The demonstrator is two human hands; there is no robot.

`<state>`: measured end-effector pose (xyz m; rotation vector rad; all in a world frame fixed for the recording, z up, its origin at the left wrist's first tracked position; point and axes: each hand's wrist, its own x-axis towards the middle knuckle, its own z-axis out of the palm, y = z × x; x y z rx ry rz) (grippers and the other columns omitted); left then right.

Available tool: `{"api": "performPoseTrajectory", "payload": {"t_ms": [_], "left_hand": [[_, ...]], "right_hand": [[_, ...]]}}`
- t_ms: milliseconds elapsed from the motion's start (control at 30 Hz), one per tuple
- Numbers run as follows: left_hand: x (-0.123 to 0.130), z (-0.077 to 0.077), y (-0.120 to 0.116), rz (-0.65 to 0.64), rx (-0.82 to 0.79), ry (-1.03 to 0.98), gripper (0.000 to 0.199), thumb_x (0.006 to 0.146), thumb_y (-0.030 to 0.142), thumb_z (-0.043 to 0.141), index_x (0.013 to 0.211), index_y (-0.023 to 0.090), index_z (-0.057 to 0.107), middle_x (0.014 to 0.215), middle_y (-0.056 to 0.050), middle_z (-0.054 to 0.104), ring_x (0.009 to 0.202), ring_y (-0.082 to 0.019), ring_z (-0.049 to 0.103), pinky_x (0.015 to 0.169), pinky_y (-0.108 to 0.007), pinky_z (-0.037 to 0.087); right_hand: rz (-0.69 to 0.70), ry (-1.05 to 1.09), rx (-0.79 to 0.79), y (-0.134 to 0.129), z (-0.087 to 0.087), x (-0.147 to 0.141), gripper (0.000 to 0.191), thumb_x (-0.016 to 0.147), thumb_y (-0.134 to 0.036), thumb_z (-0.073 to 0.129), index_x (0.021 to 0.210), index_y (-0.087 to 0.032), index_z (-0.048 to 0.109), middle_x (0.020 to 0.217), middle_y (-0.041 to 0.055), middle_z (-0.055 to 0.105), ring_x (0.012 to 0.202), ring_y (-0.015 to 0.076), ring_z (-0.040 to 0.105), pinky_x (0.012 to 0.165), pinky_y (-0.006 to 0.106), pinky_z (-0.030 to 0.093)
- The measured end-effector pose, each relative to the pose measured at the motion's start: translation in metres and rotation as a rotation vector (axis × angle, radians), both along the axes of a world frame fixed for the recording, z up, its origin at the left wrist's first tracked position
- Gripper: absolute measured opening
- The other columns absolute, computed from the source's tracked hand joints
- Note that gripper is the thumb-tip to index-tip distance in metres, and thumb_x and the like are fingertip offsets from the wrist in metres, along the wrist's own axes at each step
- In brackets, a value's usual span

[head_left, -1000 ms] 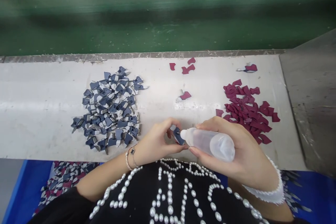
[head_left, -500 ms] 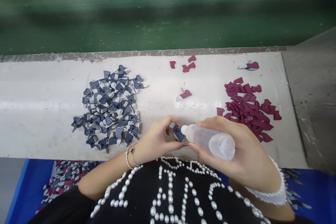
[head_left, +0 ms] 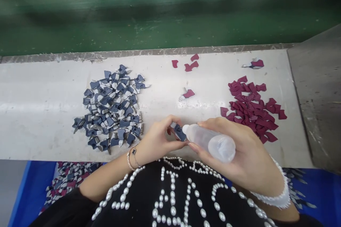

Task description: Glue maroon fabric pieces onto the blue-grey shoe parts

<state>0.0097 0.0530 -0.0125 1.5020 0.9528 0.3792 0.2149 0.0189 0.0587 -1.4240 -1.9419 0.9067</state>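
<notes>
My left hand pinches a small dark blue and grey plastic part between thumb and fingers. Wrapped round a translucent squeeze bottle is my right hand; the bottle lies tilted, its white nozzle at the blue part's right edge. Whether the nozzle touches the part, and whether liquid comes out, I cannot tell. Left of my hands is a pile of similar blue and grey parts. A heap of thin maroon pieces lies to the right. Just beyond my hands sits a part with a maroon piece on it.
Several loose maroon pieces lie near the far edge of the white worktop. Another maroon-topped part rests at the far right. A green belt runs behind, and a metal panel stands right. Blue bins with parts sit below.
The bottle and both hands have shifted very slightly left, with the nozzle still beside the blue part. The view has moved a little; the piles look the same.
</notes>
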Motion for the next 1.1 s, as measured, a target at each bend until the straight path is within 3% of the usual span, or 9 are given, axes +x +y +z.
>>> {"api": "performPoseTrajectory", "payload": {"t_ms": [467,1100], "left_hand": [[-0.003,-0.0017,0.001,0.012,0.033,0.071,0.031,0.077,0.024,0.074,0.102,0.022,0.057,0.088,0.001,0.068,0.073,-0.013,0.063,0.068,-0.025,0.05],[-0.0065,-0.0022,0.0016,0.01,0.1,0.186,0.033,0.078,0.029,0.073,0.105,0.023,0.055,0.078,0.004,0.063,0.061,-0.01,0.055,0.062,-0.024,0.047]], "right_hand": [[0.055,0.027,-0.127,-0.0026,0.0033,0.0002,0.017,0.087,-0.033,0.067,0.083,-0.025,0.052,0.092,0.0033,0.073,0.077,0.0223,0.071,0.059,0.035,0.054],[0.08,0.015,-0.124,-0.0062,0.0021,0.0066,0.021,0.088,-0.032,0.068,0.082,-0.024,0.05,0.078,-0.0022,0.067,0.06,0.0129,0.062,0.053,0.03,0.045]]}}
